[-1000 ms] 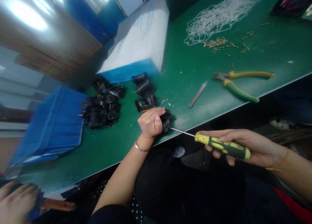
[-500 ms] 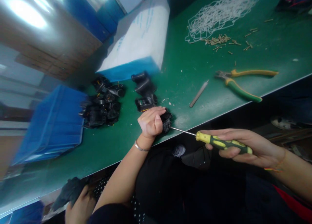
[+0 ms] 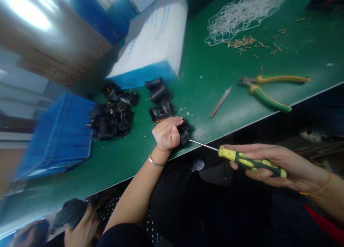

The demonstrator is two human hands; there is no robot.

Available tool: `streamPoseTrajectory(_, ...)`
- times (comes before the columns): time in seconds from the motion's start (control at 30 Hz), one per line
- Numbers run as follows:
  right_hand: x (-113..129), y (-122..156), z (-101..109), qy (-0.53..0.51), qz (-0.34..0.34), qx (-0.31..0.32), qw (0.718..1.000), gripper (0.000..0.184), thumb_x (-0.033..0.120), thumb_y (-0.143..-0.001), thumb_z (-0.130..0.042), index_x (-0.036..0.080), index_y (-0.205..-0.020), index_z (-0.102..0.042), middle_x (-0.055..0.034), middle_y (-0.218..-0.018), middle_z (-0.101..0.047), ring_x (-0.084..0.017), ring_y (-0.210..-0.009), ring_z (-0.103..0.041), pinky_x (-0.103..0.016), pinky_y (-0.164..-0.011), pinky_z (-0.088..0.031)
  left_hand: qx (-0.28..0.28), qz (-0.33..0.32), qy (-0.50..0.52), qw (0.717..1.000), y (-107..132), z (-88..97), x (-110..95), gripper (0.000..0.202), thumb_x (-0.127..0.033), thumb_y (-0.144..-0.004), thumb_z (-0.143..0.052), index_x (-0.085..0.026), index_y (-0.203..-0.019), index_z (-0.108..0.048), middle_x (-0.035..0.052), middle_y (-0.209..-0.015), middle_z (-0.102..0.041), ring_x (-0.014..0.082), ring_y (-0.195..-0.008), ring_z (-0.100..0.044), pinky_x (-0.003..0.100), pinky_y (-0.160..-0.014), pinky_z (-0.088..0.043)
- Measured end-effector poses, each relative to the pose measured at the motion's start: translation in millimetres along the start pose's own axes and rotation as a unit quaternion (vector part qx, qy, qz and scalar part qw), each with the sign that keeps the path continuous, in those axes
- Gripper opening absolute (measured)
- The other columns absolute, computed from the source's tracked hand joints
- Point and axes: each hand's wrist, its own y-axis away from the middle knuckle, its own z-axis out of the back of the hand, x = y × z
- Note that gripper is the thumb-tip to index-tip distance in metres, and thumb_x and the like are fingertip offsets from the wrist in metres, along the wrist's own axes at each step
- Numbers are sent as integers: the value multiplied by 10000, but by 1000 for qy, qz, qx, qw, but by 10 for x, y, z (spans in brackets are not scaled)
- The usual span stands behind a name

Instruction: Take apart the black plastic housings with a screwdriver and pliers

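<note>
My left hand (image 3: 167, 133) is closed around a small black plastic part (image 3: 184, 133) near the front edge of the green table, and covers much of it. In my right hand (image 3: 276, 163) is a screwdriver (image 3: 252, 162) with a yellow and dark green handle. Its metal shaft points left, and the tip meets the right side of the black part. Just behind my left hand lie two more black parts, an open housing (image 3: 161, 112) and a curved piece (image 3: 158, 91). A pile of black parts with bits of yellow wire (image 3: 113, 118) sits farther left.
Pliers (image 3: 268, 89) and a thin grey tool (image 3: 220, 102) lie on the green table (image 3: 199, 96). Behind them are brass screws (image 3: 243, 42) and tangled white cord (image 3: 242, 16). A white-and-blue package (image 3: 156, 35) and a blue bin (image 3: 59, 136) stand left. Another person's hand (image 3: 83, 227) holds dark cloth.
My right hand and the screwdriver handle have shifted slightly right and down, the tip staying at the black part. My left hand keeps its place. The other person's hand has moved left.
</note>
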Motion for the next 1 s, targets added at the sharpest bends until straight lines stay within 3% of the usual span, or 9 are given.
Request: streamPoseTrajectory(1.0, -27, -34, -16, -16, -1, -4, 1000, 423, 218, -851, -604, 239, -1274, -604, -103, -1009, -622, -33, -505, -402, -69, -303, -229, 0, 3, 6, 1000, 13, 2, -3, 320, -211, -882, -389, -186, -924, -705, 40, -972, -739, 178, -965, -688, 359, -895, -545)
